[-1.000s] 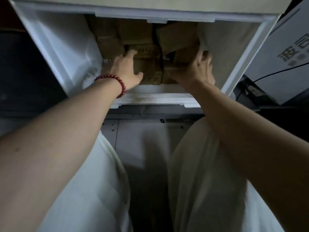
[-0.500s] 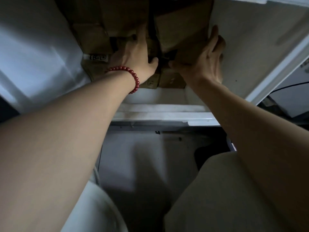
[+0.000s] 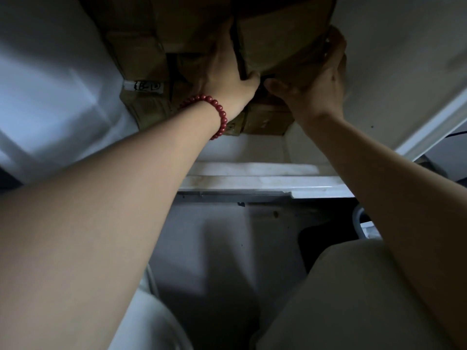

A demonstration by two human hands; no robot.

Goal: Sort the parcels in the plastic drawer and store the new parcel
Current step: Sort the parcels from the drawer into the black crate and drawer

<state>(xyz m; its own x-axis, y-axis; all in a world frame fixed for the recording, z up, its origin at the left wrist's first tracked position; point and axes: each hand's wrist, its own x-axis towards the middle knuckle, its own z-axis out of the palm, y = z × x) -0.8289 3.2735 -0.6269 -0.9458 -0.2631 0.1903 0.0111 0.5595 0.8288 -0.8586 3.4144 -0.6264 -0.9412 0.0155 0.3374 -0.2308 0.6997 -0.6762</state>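
The white plastic drawer (image 3: 252, 181) stands pulled open in front of me, packed with several brown cardboard parcels. A tilted parcel (image 3: 278, 34) lies on top at the middle right. My right hand (image 3: 318, 89) grips it, fingers curled round its right edge and thumb under its near edge. My left hand (image 3: 227, 77), with a red bead bracelet at the wrist, reaches into the gap at the parcel's left side, its thumb hooked on the near left corner. A labelled parcel (image 3: 146, 84) sits to the left, and more parcels (image 3: 265, 122) lie below my hands.
The drawer's white side walls (image 3: 50, 97) rise left and right of the parcels. Below the drawer front lie a grey floor (image 3: 214, 248) and my knees in light trousers (image 3: 341, 299). A black cable (image 3: 457, 133) runs at the far right.
The view has closed in on the drawer. Both hands have reached deeper among the parcels, and my right hand has shifted up round the tilted parcel's right edge.
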